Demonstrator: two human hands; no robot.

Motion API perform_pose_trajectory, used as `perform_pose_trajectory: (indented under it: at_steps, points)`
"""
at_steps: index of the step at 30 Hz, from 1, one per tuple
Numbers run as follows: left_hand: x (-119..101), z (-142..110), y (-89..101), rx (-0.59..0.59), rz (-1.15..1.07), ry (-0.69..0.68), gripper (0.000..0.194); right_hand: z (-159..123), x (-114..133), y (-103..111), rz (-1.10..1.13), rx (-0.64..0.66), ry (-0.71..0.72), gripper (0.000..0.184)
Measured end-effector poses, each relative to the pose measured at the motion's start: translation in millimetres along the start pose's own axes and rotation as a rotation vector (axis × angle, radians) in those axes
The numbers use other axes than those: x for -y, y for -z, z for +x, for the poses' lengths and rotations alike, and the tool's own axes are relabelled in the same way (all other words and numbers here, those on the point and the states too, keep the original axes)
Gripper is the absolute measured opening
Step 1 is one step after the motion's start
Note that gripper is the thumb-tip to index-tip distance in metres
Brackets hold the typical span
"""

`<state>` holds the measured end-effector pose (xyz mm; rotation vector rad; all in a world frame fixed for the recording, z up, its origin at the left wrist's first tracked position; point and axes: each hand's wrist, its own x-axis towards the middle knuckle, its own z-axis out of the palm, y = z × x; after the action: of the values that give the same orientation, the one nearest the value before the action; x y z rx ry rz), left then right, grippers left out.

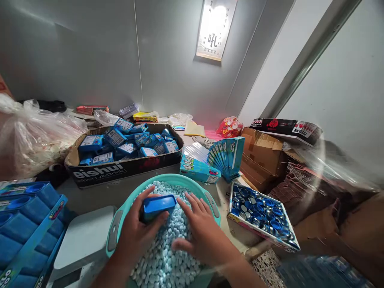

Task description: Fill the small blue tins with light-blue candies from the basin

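My left hand [136,226] is wrapped around a small blue plastic candy container [159,205], held tilted above a turquoise basin [122,210]. Small pale-blue candies [168,258] fill the basin. Close to the container's right end, my right hand [200,222] hovers over the candies with its fingers spread and nothing in its grasp. Whether the container has anything inside cannot be seen.
Behind the basin, a black carton [129,170] holds many blue containers. Blue caps fill a shallow box [258,210] at right. A white scale [85,236] and packed display boxes [30,224] stand at left. Fanned blue cartons [228,156] lie beyond the basin.
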<state>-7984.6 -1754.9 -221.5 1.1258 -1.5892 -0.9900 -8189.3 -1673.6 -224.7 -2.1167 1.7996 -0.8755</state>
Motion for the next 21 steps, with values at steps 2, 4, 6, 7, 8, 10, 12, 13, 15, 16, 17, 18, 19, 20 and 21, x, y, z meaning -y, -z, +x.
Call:
perform_pose_trajectory:
  at_steps: [2,4,6,7,8,10,12,13,15,16,17,18,19,20,21]
  points:
    - [3.0,2.4,2.1,-0.130,0.008,0.026,0.076,0.2,-2.6,1.1,-0.042,0.175,0.018,0.127]
    - [2.6,4.8,4.6,-0.206,-0.059,0.081,0.073,6.1,-4.2,-0.3,-0.038,0.294,-0.001,0.134]
    - [-1.1,6.1,7.0,-0.261,-0.142,0.161,0.068,18.6,-6.7,-3.8,-0.041,0.352,-0.042,0.132]
    - [-3.8,6.0,7.8,-0.297,-0.163,0.197,0.067,26.8,-8.6,-6.1,-0.046,0.368,-0.051,0.132]
    - [-6.7,5.3,8.3,-0.344,-0.176,0.223,0.066,35.6,-11.1,-8.7,-0.055,0.379,-0.044,0.131]
    - [-11.5,2.5,8.5,-0.436,-0.186,0.245,0.067,53.3,-16.7,-14.2,-0.081,0.388,-0.002,0.127]
    - [-13.1,-1.0,9.2,-0.525,-0.208,0.222,0.066,68.8,-21.5,-19.0,-0.123,0.408,0.045,0.122]
    - [-12.3,-2.7,10.8,-0.573,-0.220,0.190,0.066,75.1,-23.3,-20.6,-0.147,0.420,0.064,0.119]
    - [-7.8,-6.2,18.6,-0.627,-0.234,0.127,0.071,84.0,-25.3,-21.6,-0.187,0.424,0.091,0.107]
    - [-4.4,-8.6,25.3,-0.634,-0.252,0.112,0.078,86.4,-25.8,-20.8,-0.198,0.416,0.096,0.098]
    - [-0.8,-11.9,33.8,-0.621,-0.271,0.122,0.083,87.5,-25.9,-19.0,-0.202,0.405,0.097,0.089]
    - [3.0,-16.6,44.0,-0.594,-0.267,0.146,0.082,87.1,-25.6,-16.3,-0.199,0.395,0.096,0.082]
    - [6.8,-22.8,55.3,-0.568,-0.235,0.170,0.077,85.5,-24.7,-12.7,-0.195,0.389,0.092,0.077]
    - [10.3,-30.6,67.1,-0.547,-0.181,0.182,0.069,82.5,-22.9,-8.3,-0.192,0.382,0.089,0.075]
    - [13.4,-39.7,79.0,-0.540,-0.102,0.170,0.060,78.6,-19.9,-3.4,-0.187,0.367,0.087,0.075]
